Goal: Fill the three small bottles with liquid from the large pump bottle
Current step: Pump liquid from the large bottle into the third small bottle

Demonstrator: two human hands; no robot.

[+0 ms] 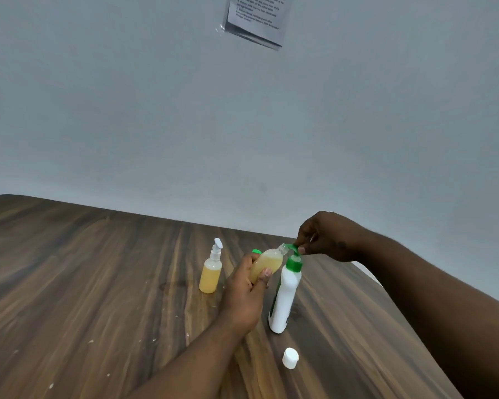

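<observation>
Left grip (pixel 249 286) is holding a tilted small bottle (pixel 267 264) of yellow liquid. Right grip (pixel 321 240) is pinching the green spout (pixel 293 248) of the large white bottle (pixel 284 300) at its mouth.

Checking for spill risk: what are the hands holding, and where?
Left hand grips the tilted small bottle around its lower body. Right hand pinches a green cap at the bottle's open neck.

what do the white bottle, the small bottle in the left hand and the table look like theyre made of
White bottle: opaque, slightly glossy plastic, probably. Small bottle, in the left hand: clear plastic, it seems; yellow liquid shows through. Table: wood or wood-look laminate, streaked brown grain, low sheen.
</observation>
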